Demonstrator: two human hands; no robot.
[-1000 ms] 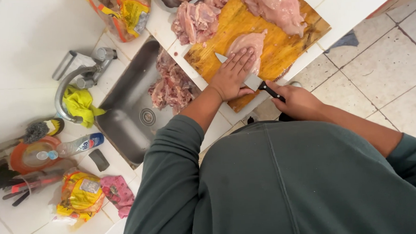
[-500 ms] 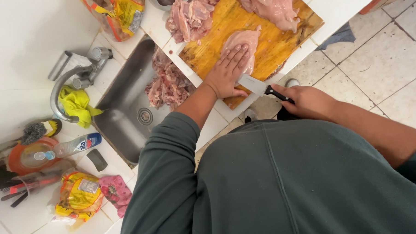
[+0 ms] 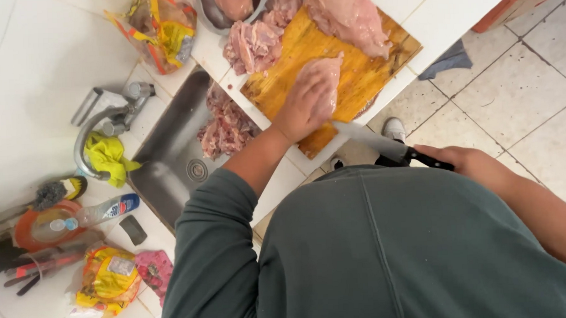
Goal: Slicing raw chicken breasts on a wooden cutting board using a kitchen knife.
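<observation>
Single view, head-mounted, looking steeply down over the wearer's own torso, which fills the near lower right. Frame is rolled: the counter edge runs diagonally from lower left to upper right. Wooden cutting board (image 3: pixel 355 81) sits far centre, close enough to show its grain. Steel sink (image 3: pixel 170 163) lies left of it, floor tiles (image 3: pixel 512 88) to the right. No second view to overlap.
</observation>
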